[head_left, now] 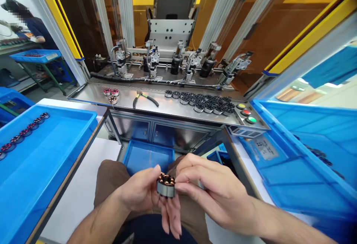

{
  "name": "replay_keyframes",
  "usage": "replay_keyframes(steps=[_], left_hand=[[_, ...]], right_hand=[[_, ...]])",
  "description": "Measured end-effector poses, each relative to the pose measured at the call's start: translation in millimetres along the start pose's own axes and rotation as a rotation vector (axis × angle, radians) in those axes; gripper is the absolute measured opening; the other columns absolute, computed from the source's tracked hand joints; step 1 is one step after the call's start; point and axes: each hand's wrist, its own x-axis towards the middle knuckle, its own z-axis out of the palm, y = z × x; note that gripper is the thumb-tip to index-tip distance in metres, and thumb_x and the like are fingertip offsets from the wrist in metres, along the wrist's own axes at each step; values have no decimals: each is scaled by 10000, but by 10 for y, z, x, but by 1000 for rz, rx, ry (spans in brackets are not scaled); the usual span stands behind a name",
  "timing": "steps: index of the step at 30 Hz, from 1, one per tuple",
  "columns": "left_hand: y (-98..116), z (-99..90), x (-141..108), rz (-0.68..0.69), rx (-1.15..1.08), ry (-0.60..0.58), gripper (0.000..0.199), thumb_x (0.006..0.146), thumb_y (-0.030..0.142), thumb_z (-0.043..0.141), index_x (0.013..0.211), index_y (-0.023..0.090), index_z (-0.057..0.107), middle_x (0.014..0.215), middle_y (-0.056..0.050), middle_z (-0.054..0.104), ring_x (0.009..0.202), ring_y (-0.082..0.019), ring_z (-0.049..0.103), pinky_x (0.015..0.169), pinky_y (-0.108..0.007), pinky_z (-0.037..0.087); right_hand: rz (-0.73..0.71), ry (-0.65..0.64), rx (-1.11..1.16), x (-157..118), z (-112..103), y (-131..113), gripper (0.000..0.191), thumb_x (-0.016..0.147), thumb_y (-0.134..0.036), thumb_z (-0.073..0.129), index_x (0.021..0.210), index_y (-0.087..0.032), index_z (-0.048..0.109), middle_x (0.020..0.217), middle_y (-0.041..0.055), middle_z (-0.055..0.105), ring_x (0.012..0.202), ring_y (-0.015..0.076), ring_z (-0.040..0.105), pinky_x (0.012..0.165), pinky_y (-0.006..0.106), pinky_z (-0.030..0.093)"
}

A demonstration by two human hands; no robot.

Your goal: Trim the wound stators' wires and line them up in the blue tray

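Note:
A motor stator (166, 189), a grey ring with copper windings on top, is held over my lap. My left hand (142, 188) is closed around its left side, thumb at the top rim and the other fingers underneath. At the right edge of the same stator, my right hand (214, 188) has thumb and forefinger pinched together, touching the rim. Whatever sits between those fingertips is too small to make out. On the metal bench ahead lie cutting pliers (145, 97) with black-and-green handles. Left of them are a few wound stators (113, 99), some with red tops.
Several black unwound stators (206, 102) crowd the bench's right side, beside yellow, red and green buttons (245, 113). Fixture clamps (177, 64) line the machine behind. Blue trays stand at left (55, 155) and right (292, 162); another blue bin (147, 153) is below. A co-worker (39, 25) is far left.

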Motion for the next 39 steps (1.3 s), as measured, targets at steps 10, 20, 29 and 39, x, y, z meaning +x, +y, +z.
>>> replay_keyframes(steps=[10,20,29,39], left_hand=[[101,193,-54,598,140,303,353,686,185,869,974,268,683,1143,-17,715,1069,-214,716,905,-321,583],[69,93,-18,-26,-2,-69,588,913,641,477,982,97,691,678,-123,743,600,-249,737,499,-281,548],[95,185,-32,598,228,257,328,749,196,830,1021,283,668,1136,-20,693,1031,-217,728,885,-337,592],[70,114,21,246,66,66,455,880,538,646,1075,127,669,772,-83,743,606,-162,734,533,-199,550]], right_hand=[[208,102,-113,36,-23,-63,158,936,-130,588,808,-195,652,722,20,667,629,112,627,574,212,524],[111,20,3,37,-105,-86,140,931,-134,590,901,-240,676,746,35,691,670,157,656,578,261,556],[214,122,-90,47,-49,-42,177,944,-133,582,799,-208,651,710,15,668,633,121,633,580,231,529],[47,106,-58,100,-42,51,127,932,-115,588,849,-192,646,741,27,663,662,125,631,584,222,519]])
